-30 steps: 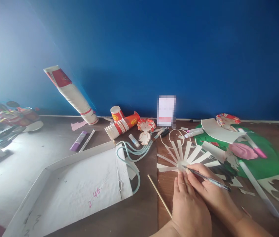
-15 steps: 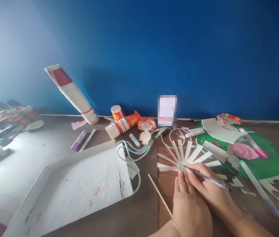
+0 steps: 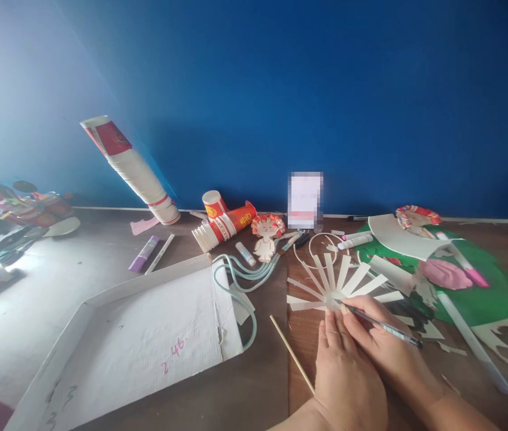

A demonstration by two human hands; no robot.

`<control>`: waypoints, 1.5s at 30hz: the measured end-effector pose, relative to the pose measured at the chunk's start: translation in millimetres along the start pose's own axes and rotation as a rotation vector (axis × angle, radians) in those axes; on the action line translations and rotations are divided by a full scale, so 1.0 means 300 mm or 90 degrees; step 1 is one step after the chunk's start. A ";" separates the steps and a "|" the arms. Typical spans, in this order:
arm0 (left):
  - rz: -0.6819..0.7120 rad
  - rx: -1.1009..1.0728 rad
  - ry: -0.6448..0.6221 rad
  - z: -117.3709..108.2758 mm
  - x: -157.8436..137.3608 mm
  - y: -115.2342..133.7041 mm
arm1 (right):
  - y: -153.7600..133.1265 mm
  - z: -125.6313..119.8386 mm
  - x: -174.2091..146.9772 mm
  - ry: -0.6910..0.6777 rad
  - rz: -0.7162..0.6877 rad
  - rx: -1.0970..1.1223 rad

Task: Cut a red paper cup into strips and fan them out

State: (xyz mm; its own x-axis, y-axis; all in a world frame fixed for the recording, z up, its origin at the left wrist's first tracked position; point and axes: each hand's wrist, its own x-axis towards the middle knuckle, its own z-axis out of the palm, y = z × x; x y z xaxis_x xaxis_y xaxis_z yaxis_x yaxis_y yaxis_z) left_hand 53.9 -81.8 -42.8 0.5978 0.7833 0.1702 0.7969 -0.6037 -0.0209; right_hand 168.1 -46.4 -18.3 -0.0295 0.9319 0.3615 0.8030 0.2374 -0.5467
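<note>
A white paper cup cut into flared strips [image 3: 356, 279] lies spread like a sunburst on the brown tabletop. My right hand [image 3: 386, 341] is closed round a black pen [image 3: 377, 321], its tip at the round middle of the cut cup. Flat beside it, my left hand [image 3: 346, 371] has its fingers stretched out, the fingertips pressing the near edge of that middle. The strips nearest me are hidden beneath my hands. A thin wooden stick [image 3: 292, 354] lies left of my left hand.
An open white cardboard box lid [image 3: 141, 353] covers the left front. Behind stand paper cups [image 3: 227, 227], a paper doll [image 3: 267, 238] and a leaning cup stack [image 3: 139, 182]. Green paper [image 3: 496, 281], a pink marker [image 3: 464, 260] and scraps lie right. A pale blue cord [image 3: 247, 274] curls mid-table.
Almost nothing differs. The pen and both hands stay at the cut cup, and the whole view has shifted very slightly.
</note>
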 end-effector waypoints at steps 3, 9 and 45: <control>-0.012 0.002 -0.003 -0.004 -0.001 0.001 | -0.004 -0.003 0.002 0.001 0.003 0.000; -0.003 -0.008 -0.009 -0.009 -0.003 -0.002 | -0.006 -0.003 0.002 -0.006 0.015 0.005; 0.001 0.000 -0.020 -0.048 0.009 -0.007 | 0.005 -0.004 -0.006 -0.011 0.011 0.010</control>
State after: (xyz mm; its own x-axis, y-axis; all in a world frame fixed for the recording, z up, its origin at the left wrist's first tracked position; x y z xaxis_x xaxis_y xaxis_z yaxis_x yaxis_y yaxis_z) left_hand 52.7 -80.6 -28.0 0.6010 0.7870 0.1392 0.7963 -0.6045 -0.0206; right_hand 170.0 -47.9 -18.8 -0.0260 0.9403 0.3394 0.7944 0.2256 -0.5640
